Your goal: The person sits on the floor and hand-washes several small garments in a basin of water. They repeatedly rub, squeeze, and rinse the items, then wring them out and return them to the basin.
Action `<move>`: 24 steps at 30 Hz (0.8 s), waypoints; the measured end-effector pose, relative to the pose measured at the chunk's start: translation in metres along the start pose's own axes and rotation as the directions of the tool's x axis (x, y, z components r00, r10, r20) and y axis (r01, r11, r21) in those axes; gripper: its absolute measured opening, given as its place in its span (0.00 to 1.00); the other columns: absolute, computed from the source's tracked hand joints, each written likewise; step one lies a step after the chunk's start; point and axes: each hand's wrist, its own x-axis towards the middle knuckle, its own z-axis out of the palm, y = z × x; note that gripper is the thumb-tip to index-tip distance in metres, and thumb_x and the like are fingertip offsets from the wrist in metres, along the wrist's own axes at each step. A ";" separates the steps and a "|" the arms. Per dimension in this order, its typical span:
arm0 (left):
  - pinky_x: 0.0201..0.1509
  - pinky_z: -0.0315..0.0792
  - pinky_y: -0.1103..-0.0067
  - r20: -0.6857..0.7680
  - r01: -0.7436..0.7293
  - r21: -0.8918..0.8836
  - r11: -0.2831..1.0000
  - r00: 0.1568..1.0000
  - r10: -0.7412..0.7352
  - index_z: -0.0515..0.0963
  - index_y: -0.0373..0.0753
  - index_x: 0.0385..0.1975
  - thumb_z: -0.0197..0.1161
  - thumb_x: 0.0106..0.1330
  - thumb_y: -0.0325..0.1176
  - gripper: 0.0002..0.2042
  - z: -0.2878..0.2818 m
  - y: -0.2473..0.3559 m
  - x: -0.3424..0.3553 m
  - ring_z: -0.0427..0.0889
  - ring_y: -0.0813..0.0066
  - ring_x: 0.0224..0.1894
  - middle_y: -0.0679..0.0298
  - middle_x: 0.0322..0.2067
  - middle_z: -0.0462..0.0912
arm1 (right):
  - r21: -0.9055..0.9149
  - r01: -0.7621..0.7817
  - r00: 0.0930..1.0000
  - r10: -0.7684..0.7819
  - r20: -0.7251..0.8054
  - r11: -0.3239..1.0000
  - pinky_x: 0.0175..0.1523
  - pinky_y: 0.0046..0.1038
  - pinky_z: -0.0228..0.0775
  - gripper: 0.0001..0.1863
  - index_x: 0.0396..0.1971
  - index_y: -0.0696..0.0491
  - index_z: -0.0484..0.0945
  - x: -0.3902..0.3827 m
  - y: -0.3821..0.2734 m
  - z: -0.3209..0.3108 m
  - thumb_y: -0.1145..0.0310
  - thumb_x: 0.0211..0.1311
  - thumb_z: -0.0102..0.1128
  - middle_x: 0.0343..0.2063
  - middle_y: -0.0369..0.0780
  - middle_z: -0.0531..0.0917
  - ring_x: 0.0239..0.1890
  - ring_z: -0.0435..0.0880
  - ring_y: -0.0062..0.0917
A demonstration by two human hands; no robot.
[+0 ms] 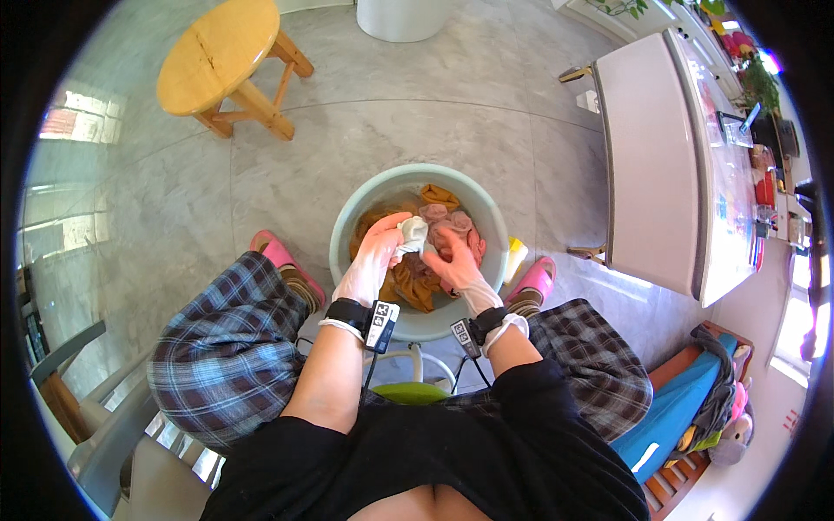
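Observation:
A small white cloth [412,234] is pinched in the fingers of my left hand [373,256], held over a pale blue-green basin [345,208]. Just to its right is my right hand [462,267], thumb and fingers curved but apart; whether the thumb tip touches the cloth is hard to tell. Both hands appear to be in thin, see-through gloves. Below them in the basin lie wet clothes: mustard-brown pieces [417,291] and dusty-pink pieces [441,222]. Part of this laundry is hidden under my hands.
A round wooden stool [217,56] stands far left on the grey tiled floor [391,130]. To the right is a white cabinet-like table [653,165]. A yellow-and-white object [515,257] sits beside the basin. My pink slippers [536,278] flank it. A chair [113,443] is near left.

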 end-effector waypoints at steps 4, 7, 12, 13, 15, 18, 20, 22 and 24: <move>0.17 0.51 0.88 0.152 -0.057 -0.193 0.980 0.985 0.087 0.69 0.33 0.53 0.47 0.52 0.29 0.25 0.001 0.013 -0.010 0.58 0.87 0.15 0.69 0.24 0.73 | 0.002 -0.156 0.959 0.151 0.239 0.988 0.50 0.26 0.68 0.30 0.53 0.57 0.69 0.001 0.006 0.005 0.68 0.47 0.65 0.40 0.41 0.78 0.44 0.76 0.26; 0.17 0.50 0.89 0.199 -0.040 -0.223 0.974 0.976 0.086 0.70 0.32 0.52 0.47 0.51 0.29 0.24 0.002 0.020 -0.015 0.57 0.88 0.15 0.71 0.23 0.72 | 0.356 -0.249 0.955 0.168 0.244 0.901 0.59 0.28 0.61 0.30 0.56 0.57 0.65 0.003 -0.006 -0.001 0.72 0.49 0.60 0.51 0.43 0.72 0.57 0.68 0.31; 0.17 0.49 0.89 0.376 -0.064 -0.106 0.992 0.921 0.100 0.73 0.35 0.49 0.50 0.50 0.30 0.22 0.002 0.018 -0.015 0.58 0.89 0.16 0.73 0.24 0.73 | 0.567 -0.179 0.972 0.055 0.228 0.804 0.67 0.31 0.46 0.35 0.64 0.58 0.51 0.002 -0.035 -0.012 0.65 0.58 0.53 0.62 0.46 0.59 0.66 0.55 0.30; 0.18 0.50 0.89 0.291 -0.055 -0.060 0.997 0.954 0.070 0.73 0.35 0.48 0.51 0.50 0.30 0.22 0.001 0.016 -0.014 0.58 0.89 0.17 0.73 0.25 0.74 | 0.559 -0.177 0.954 0.001 0.301 0.810 0.68 0.31 0.44 0.36 0.64 0.58 0.50 0.004 -0.036 -0.013 0.63 0.59 0.53 0.63 0.46 0.57 0.67 0.53 0.30; 0.20 0.52 0.89 0.149 -0.054 -0.007 0.999 0.987 0.055 0.74 0.37 0.47 0.52 0.50 0.30 0.21 -0.001 0.012 -0.010 0.60 0.90 0.18 0.72 0.26 0.75 | 0.425 -0.125 0.944 -0.025 0.330 0.896 0.55 0.28 0.61 0.28 0.57 0.58 0.62 0.007 -0.028 -0.014 0.61 0.60 0.55 0.50 0.42 0.71 0.52 0.70 0.26; 0.38 0.69 0.75 -0.197 -0.095 0.658 0.747 0.935 0.293 0.68 0.43 0.53 0.53 0.55 0.34 0.22 -0.006 0.000 -0.003 0.77 0.67 0.34 0.59 0.36 0.79 | 0.122 -0.219 0.920 0.163 0.356 0.968 0.40 0.24 0.69 0.19 0.44 0.58 0.72 0.015 -0.004 -0.011 0.59 0.59 0.56 0.34 0.35 0.79 0.35 0.77 0.21; 0.50 0.69 0.67 -0.213 -0.064 0.791 0.609 0.904 0.371 0.63 0.48 0.56 0.53 0.58 0.35 0.23 -0.012 -0.012 0.001 0.76 0.51 0.46 0.52 0.43 0.77 | -0.053 -0.247 0.932 0.252 0.259 0.968 0.35 0.30 0.70 0.19 0.35 0.57 0.76 0.015 0.010 -0.005 0.54 0.55 0.58 0.26 0.34 0.81 0.28 0.78 0.24; 0.49 0.70 0.67 -0.192 -0.070 0.813 0.578 0.905 0.380 0.64 0.47 0.53 0.54 0.57 0.33 0.21 -0.016 -0.029 0.004 0.77 0.53 0.45 0.54 0.42 0.77 | -0.209 -0.192 0.960 0.227 0.162 0.959 0.37 0.29 0.70 0.18 0.32 0.55 0.77 0.013 0.015 0.005 0.54 0.54 0.59 0.24 0.37 0.80 0.29 0.79 0.26; 0.46 0.71 0.67 -0.134 -0.101 0.861 0.498 0.901 0.414 0.68 0.46 0.45 0.55 0.56 0.30 0.16 -0.021 -0.047 0.005 0.77 0.54 0.43 0.55 0.41 0.77 | -0.383 -0.199 0.974 0.226 0.028 0.902 0.40 0.31 0.71 0.19 0.31 0.52 0.78 0.007 0.010 0.016 0.51 0.51 0.60 0.26 0.43 0.81 0.32 0.81 0.33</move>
